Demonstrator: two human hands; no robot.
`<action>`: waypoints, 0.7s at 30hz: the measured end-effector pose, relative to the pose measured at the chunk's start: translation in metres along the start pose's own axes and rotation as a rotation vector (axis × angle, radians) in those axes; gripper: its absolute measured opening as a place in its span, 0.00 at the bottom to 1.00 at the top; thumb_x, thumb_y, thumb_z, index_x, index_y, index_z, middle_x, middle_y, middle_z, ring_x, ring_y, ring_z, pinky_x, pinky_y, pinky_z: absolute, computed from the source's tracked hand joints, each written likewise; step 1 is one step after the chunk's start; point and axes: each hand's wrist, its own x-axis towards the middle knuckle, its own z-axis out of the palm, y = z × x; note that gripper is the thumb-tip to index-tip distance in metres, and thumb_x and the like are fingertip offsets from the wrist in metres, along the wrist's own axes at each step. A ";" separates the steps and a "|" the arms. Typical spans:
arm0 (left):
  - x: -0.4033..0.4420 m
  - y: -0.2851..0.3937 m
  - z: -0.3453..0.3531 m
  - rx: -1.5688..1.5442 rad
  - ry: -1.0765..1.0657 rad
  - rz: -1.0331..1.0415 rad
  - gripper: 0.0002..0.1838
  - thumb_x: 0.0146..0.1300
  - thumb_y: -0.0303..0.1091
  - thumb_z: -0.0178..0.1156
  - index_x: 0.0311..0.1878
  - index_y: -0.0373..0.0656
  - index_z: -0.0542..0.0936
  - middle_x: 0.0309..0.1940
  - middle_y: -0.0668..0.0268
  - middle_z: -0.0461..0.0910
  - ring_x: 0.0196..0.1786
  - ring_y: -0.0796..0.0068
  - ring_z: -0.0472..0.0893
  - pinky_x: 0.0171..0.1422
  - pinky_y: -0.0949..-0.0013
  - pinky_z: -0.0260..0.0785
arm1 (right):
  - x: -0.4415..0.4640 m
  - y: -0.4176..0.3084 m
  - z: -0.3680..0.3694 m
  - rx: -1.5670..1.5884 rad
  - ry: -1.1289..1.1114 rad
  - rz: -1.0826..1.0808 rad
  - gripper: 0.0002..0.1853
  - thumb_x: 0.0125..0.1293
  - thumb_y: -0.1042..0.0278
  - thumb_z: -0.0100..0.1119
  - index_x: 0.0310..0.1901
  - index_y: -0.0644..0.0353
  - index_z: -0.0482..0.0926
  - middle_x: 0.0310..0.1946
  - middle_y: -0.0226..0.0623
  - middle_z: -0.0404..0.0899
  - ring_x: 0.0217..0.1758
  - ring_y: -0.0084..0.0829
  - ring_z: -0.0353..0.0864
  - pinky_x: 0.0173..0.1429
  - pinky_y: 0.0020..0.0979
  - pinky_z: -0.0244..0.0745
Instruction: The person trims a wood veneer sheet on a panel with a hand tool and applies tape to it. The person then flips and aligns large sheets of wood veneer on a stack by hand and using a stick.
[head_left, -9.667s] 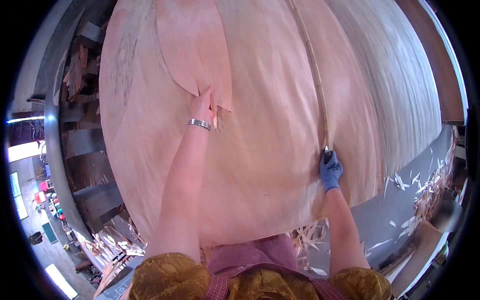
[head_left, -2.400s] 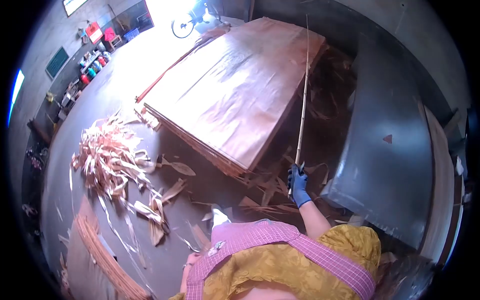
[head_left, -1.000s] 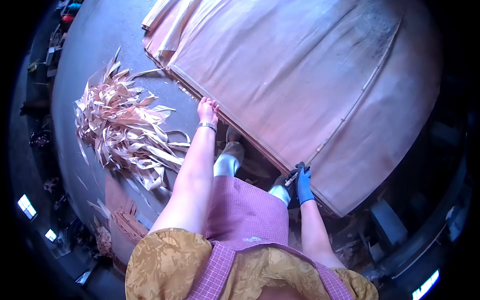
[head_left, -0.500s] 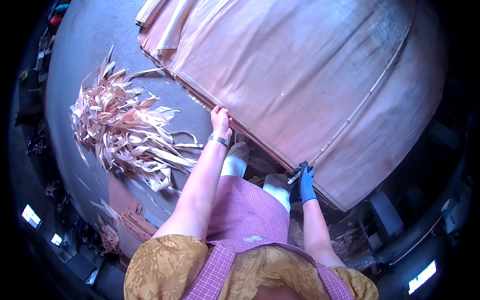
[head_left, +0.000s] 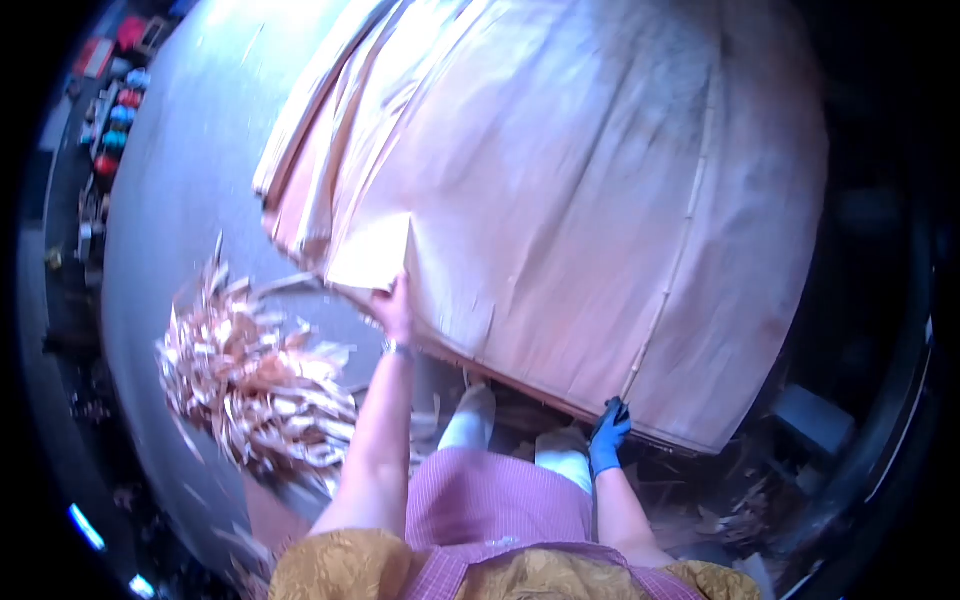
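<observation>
A wide stack of thin wood veneer sheets spreads out before me. My left hand, bare with a band at the wrist, is closed at the near edge of the stack. It pinches the top sheet, whose pale corner is turned up and folded back. In a blue glove, my right hand grips the near end of a long thin bamboo stick. The stick lies across the top sheet, running away from me.
Left of the stack, a heap of torn veneer strips lies on the grey floor. Folded veneer sheets rest along the stack's left side. More scraps are at the lower right, near a grey block.
My left hand has shifted left and down along the edge, and a sheet corner is now turned up there. The stick has swung more upright, and the view has shifted.
</observation>
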 end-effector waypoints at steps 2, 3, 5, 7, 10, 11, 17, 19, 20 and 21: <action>-0.055 0.044 0.029 0.364 -0.129 0.430 0.14 0.63 0.38 0.67 0.45 0.37 0.82 0.36 0.58 0.85 0.38 0.68 0.84 0.42 0.66 0.74 | -0.002 0.024 0.000 -0.065 0.071 -0.093 0.19 0.70 0.53 0.58 0.39 0.66 0.81 0.34 0.36 0.84 0.35 0.26 0.77 0.42 0.33 0.73; -0.084 0.055 0.049 0.361 -0.174 0.433 0.13 0.63 0.41 0.66 0.42 0.41 0.83 0.29 0.54 0.83 0.32 0.59 0.83 0.37 0.61 0.73 | -0.005 0.016 -0.004 -0.035 0.012 -0.064 0.19 0.69 0.53 0.58 0.38 0.65 0.81 0.33 0.35 0.84 0.34 0.25 0.77 0.41 0.32 0.73; -0.123 0.046 0.077 0.682 -0.434 0.561 0.11 0.60 0.38 0.66 0.34 0.40 0.80 0.26 0.55 0.79 0.27 0.51 0.77 0.32 0.52 0.69 | -0.009 0.009 0.001 -0.047 -0.060 -0.020 0.18 0.69 0.54 0.59 0.35 0.63 0.82 0.29 0.33 0.83 0.31 0.24 0.77 0.40 0.32 0.72; -0.172 0.053 0.118 0.623 -0.459 0.771 0.06 0.56 0.30 0.63 0.36 0.42 0.80 0.42 0.58 0.82 0.45 0.56 0.81 0.47 0.58 0.75 | -0.008 0.016 0.014 0.091 -0.073 -0.016 0.18 0.69 0.53 0.58 0.33 0.62 0.82 0.29 0.35 0.83 0.31 0.27 0.78 0.39 0.34 0.72; -0.249 0.068 0.173 0.567 -0.712 0.876 0.05 0.59 0.31 0.60 0.38 0.43 0.80 0.49 0.61 0.82 0.57 0.58 0.80 0.56 0.58 0.75 | -0.005 0.033 0.024 -0.106 -0.047 -0.129 0.17 0.70 0.53 0.55 0.37 0.60 0.80 0.33 0.47 0.84 0.37 0.48 0.82 0.42 0.42 0.73; -0.270 0.067 0.188 0.564 -0.742 0.996 0.03 0.55 0.30 0.63 0.32 0.45 0.78 0.49 0.64 0.81 0.51 0.59 0.81 0.52 0.58 0.76 | 0.000 0.017 0.016 -0.137 -0.117 -0.154 0.17 0.70 0.51 0.54 0.40 0.60 0.79 0.33 0.49 0.83 0.38 0.53 0.81 0.42 0.46 0.74; -0.387 0.055 0.248 0.715 -1.161 1.042 0.09 0.50 0.26 0.60 0.37 0.45 0.78 0.44 0.66 0.79 0.49 0.60 0.79 0.51 0.59 0.70 | 0.038 0.008 -0.004 -0.296 -0.248 -0.112 0.21 0.68 0.42 0.47 0.44 0.53 0.76 0.35 0.54 0.82 0.40 0.61 0.79 0.42 0.58 0.74; -0.420 0.058 0.264 0.759 -1.245 1.005 0.09 0.51 0.25 0.58 0.37 0.45 0.78 0.43 0.65 0.79 0.49 0.59 0.79 0.51 0.58 0.70 | 0.051 0.024 -0.009 -0.268 -0.265 -0.086 0.21 0.68 0.43 0.47 0.45 0.52 0.76 0.35 0.55 0.82 0.40 0.60 0.80 0.41 0.58 0.74; -0.434 0.059 0.270 0.782 -1.286 0.983 0.08 0.51 0.25 0.57 0.37 0.45 0.77 0.43 0.64 0.79 0.49 0.59 0.79 0.51 0.58 0.70 | 0.056 0.031 -0.013 -0.256 -0.274 -0.073 0.21 0.68 0.43 0.48 0.46 0.52 0.75 0.35 0.55 0.82 0.40 0.60 0.80 0.40 0.58 0.74; -0.446 0.054 0.274 0.791 -1.312 0.984 0.09 0.50 0.25 0.57 0.37 0.44 0.77 0.43 0.63 0.79 0.49 0.58 0.78 0.51 0.57 0.70 | 0.059 0.044 -0.013 -0.205 -0.281 -0.095 0.21 0.68 0.43 0.48 0.47 0.52 0.75 0.35 0.55 0.82 0.39 0.60 0.80 0.40 0.58 0.74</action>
